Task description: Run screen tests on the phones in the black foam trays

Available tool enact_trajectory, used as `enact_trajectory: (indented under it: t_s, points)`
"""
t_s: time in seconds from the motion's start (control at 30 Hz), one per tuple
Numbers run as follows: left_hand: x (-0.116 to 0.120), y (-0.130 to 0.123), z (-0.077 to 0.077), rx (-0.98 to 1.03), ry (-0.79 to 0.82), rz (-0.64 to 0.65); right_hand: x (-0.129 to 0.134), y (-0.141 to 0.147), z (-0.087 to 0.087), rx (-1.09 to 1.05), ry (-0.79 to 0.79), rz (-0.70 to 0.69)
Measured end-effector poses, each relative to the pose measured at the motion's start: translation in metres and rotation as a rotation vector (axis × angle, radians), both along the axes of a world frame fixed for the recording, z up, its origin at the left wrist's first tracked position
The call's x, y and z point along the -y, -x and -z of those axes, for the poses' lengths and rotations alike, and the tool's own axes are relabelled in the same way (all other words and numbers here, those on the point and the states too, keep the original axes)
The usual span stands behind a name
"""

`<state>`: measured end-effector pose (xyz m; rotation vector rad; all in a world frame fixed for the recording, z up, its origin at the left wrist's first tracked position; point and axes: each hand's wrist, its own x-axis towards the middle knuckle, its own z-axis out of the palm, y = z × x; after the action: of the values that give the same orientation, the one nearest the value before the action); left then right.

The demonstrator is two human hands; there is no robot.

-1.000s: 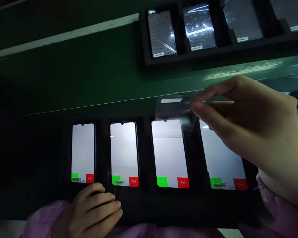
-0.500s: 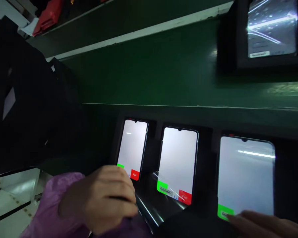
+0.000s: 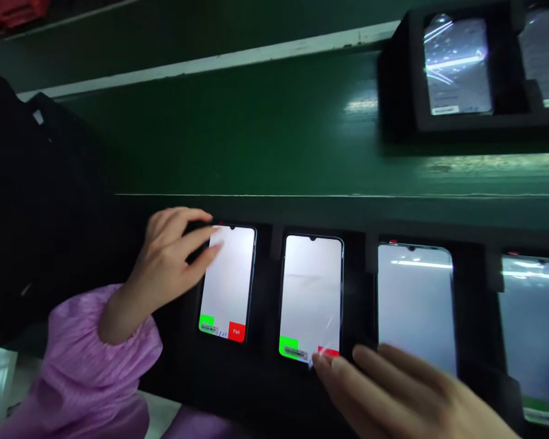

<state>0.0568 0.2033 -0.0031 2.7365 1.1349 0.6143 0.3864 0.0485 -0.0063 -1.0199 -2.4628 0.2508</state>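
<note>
My left hand [image 3: 174, 253], in a purple sleeve, reaches over the upper left corner of the leftmost phone [image 3: 229, 274]. Its fingers are apart, with the tips over the lit white screen. That phone shows a green box and a red "Fail" box at the bottom. Beside it, the second phone [image 3: 311, 286] has a similar lit screen and a barcode label. At this phone's lower right corner, the fingertips of my right hand [image 3: 402, 390] are pinched together on what looks like clear film [image 3: 322, 350]. My right hand partly covers the red box and the third phone [image 3: 414, 299].
The phones sit in slots of a black tray [image 3: 256, 390]. A fourth phone [image 3: 535, 329] lies at the right edge. Behind is a green surface [image 3: 238, 140]; another black holder [image 3: 407, 97] with screens stands at the upper right. Dark cloth [image 3: 41, 213] fills the left side.
My left hand has risen from below the leftmost phone to its top corner and opened. My right hand has moved left from the third phone to the second. The view has shifted right.
</note>
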Motion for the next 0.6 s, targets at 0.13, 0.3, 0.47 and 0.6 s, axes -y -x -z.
enact_trajectory:
  t_s: [0.13,0.3,0.47,0.6]
  points:
    - [-0.008,0.002,0.022,-0.016,-0.042,-0.186,-0.060,-0.010,-0.001,-0.216,0.200,0.136]
    - [-0.001,-0.005,0.036,0.067,-0.033,-0.259,-0.106,-0.020,-0.014,-0.571,0.484,0.596]
    - [0.002,-0.002,0.037,0.045,-0.058,-0.263,-0.098,-0.009,-0.029,-0.624,0.483,0.654]
    - [-0.009,0.001,0.035,0.151,0.054,-0.251,-0.091,0.000,-0.030,-0.603,0.447,0.640]
